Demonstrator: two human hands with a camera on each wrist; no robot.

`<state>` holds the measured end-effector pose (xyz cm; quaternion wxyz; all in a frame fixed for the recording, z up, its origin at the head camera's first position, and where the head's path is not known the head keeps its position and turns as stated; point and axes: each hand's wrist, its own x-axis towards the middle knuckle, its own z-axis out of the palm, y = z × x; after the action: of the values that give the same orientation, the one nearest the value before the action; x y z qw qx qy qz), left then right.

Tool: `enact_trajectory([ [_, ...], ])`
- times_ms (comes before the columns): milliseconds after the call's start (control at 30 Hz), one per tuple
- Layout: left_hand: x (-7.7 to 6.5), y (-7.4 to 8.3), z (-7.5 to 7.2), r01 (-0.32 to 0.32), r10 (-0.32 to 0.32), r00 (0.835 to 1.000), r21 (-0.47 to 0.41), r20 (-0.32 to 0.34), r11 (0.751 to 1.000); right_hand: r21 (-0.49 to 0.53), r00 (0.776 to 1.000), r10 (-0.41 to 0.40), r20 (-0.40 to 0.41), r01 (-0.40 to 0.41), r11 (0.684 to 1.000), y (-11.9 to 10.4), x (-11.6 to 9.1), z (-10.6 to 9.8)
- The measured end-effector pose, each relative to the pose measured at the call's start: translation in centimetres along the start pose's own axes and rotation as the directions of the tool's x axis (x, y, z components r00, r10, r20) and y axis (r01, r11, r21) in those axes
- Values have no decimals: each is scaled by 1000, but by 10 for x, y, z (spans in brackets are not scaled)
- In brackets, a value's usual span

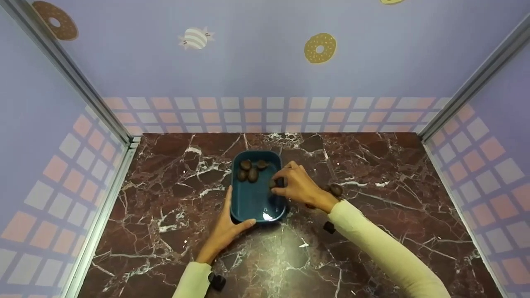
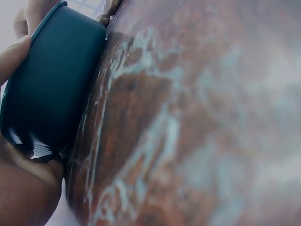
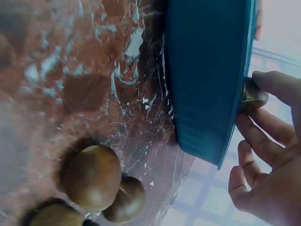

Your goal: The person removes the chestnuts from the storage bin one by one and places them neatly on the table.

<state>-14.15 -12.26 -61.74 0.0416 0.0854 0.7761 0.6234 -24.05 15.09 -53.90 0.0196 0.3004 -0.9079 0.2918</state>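
A blue tray (image 1: 256, 203) sits on a marbled red desk (image 1: 165, 231). The left hand (image 1: 225, 228), its grip spread wide, rests fingers and thumb against the tray's near left corner. The right hand (image 1: 299, 184) has a narrow grip, pinching one nut (image 3: 254, 96) at the right rim. Four nuts (image 1: 253, 175) lie inside, toward the far left; others (image 1: 336, 190) lie on the desk near the right wrist
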Motion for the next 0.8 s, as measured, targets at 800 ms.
enact_trajectory([
  [800,-1,1,0,9,-8,1000,51,-22,999,344,971,111,-213,-31,938,16,-70,-13],
])
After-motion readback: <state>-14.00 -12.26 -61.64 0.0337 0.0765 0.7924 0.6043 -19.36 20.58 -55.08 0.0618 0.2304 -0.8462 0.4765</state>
